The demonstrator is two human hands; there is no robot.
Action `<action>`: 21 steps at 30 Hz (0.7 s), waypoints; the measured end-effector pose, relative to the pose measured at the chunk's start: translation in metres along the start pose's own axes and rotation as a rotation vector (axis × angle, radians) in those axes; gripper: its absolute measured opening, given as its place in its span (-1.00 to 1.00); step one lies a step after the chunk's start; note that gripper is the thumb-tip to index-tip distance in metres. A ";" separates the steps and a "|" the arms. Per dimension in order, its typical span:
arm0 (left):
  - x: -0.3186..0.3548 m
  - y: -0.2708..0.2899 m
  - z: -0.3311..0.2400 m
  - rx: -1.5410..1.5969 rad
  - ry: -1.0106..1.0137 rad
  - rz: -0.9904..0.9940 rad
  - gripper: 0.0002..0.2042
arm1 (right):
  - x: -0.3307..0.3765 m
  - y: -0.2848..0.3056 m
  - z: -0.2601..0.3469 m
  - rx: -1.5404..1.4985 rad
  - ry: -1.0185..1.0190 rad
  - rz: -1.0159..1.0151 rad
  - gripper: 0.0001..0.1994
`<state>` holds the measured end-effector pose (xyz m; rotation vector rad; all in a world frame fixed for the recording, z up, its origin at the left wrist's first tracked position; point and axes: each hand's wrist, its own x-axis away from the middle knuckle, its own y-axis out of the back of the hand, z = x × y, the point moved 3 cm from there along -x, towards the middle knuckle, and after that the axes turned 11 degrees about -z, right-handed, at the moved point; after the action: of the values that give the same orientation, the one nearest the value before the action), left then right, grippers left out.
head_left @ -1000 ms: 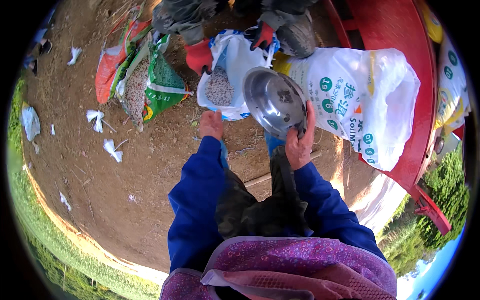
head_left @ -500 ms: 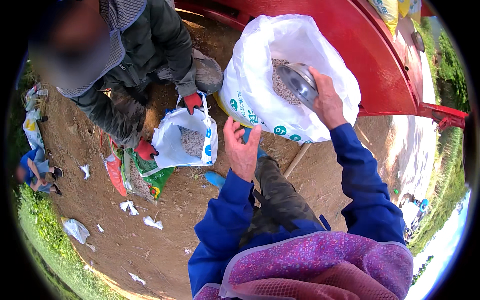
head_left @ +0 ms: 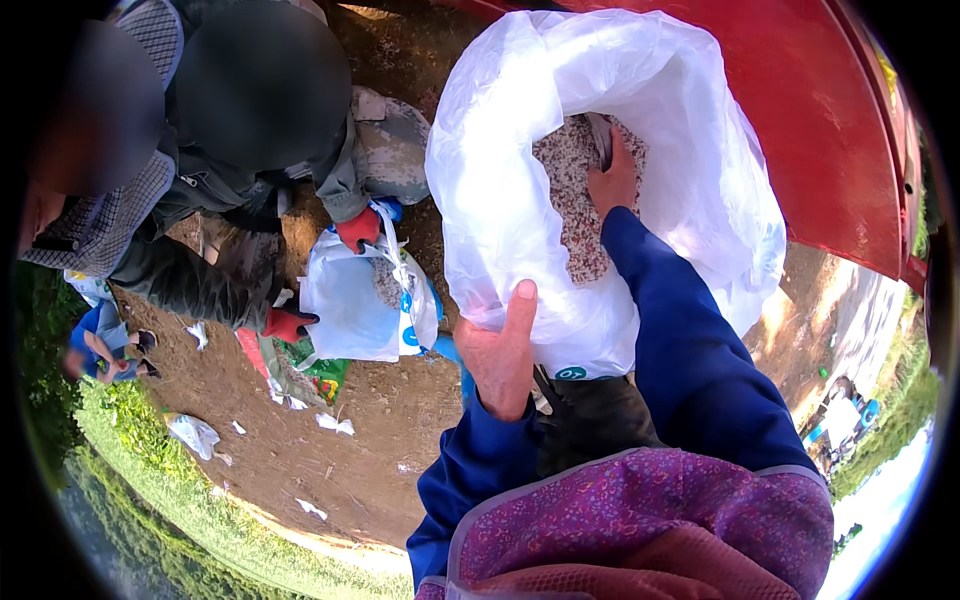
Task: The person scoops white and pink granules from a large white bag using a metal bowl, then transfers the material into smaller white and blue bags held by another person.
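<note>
A large white plastic bag point(head_left: 490, 230) stands wide open in front of me, partly filled with pale and reddish-brown granules point(head_left: 572, 200). My right hand point(head_left: 614, 178) reaches deep inside it, closed on a metal bowl point(head_left: 600, 135) that is tipped into the granules. Only a strip of the bowl shows. At the bag's near left side my left hand point(head_left: 497, 355) grips the plastic, its thumb pointing up along the outside and the fingertips partly hidden by the bag.
To the left a person in a dark jacket point(head_left: 175, 260) holds a smaller white bag point(head_left: 350, 300) open with red gloves point(head_left: 357, 230). A green bag point(head_left: 325, 375) lies below it. Behind the large bag rises a red metal panel point(head_left: 800, 120). White scraps point(head_left: 335, 424) litter the dirt ground.
My right hand has lowered the bowl from above the opening into the granules. My left hand has moved from beside the large bag onto its near left side. The view has shifted closer.
</note>
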<state>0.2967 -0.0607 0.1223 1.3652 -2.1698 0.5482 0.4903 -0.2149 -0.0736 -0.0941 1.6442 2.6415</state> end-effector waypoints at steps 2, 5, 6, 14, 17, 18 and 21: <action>0.000 -0.009 0.003 0.065 0.034 -0.001 -0.65 | -0.013 -0.010 -0.018 -0.307 -0.085 -0.019 -0.23; 0.003 -0.011 0.001 0.095 0.093 0.006 -0.60 | -0.012 -0.010 -0.028 -0.636 -0.644 0.350 -0.21; 0.005 -0.013 0.001 0.071 0.131 0.033 -0.55 | -0.011 -0.013 -0.031 -0.690 -0.652 0.400 -0.20; 0.019 -0.029 -0.007 0.122 0.102 -0.023 -0.58 | 0.029 -0.034 0.002 -1.068 -0.996 0.910 -0.57; 0.021 -0.025 -0.009 0.052 0.109 -0.016 -0.57 | 0.037 -0.033 0.005 -1.171 -1.086 0.969 -0.62; 0.022 -0.023 -0.009 0.031 0.126 -0.002 -0.55 | 0.035 -0.028 0.006 -1.205 -1.073 1.003 -0.63; 0.023 -0.018 -0.008 0.017 0.102 -0.009 -0.56 | 0.038 -0.011 0.006 -1.302 -1.139 0.925 -0.74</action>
<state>0.3065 -0.0794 0.1436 1.3261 -2.0816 0.6210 0.4524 -0.2051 -0.0836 1.9683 -0.5626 2.6072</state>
